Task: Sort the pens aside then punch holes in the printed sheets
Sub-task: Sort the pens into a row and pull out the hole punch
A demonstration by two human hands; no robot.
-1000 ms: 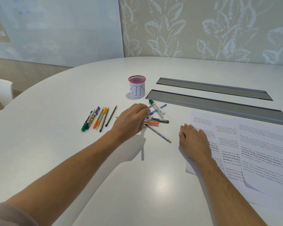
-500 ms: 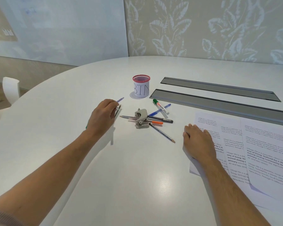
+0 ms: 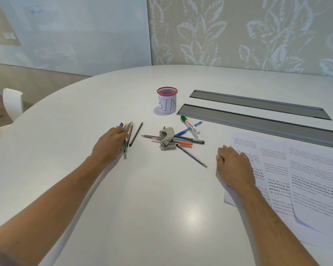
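Left hand (image 3: 112, 142) had moved left from the hole punch (image 3: 166, 138) to the sorted pens (image 3: 127, 134), arm stretched forward, fingers curled onto them. Right hand (image 3: 234, 166) lay flat, fingers relaxed, on the printed sheets (image 3: 306, 169) on the counter (image 3: 161, 208).

table (image 3: 142, 198): white
cup (image 3: 167, 102): red mesh rim, white label with black letters
hole punch (image 3: 166, 138): grey
marker (image 3: 190, 124): white, green cap
sheets (image 3: 306, 169): white, black print
wall (image 3: 238, 31): beige, pale leaf pattern

The left hand (image 3: 111, 142) has set its pen among the sorted pens (image 3: 128, 134).
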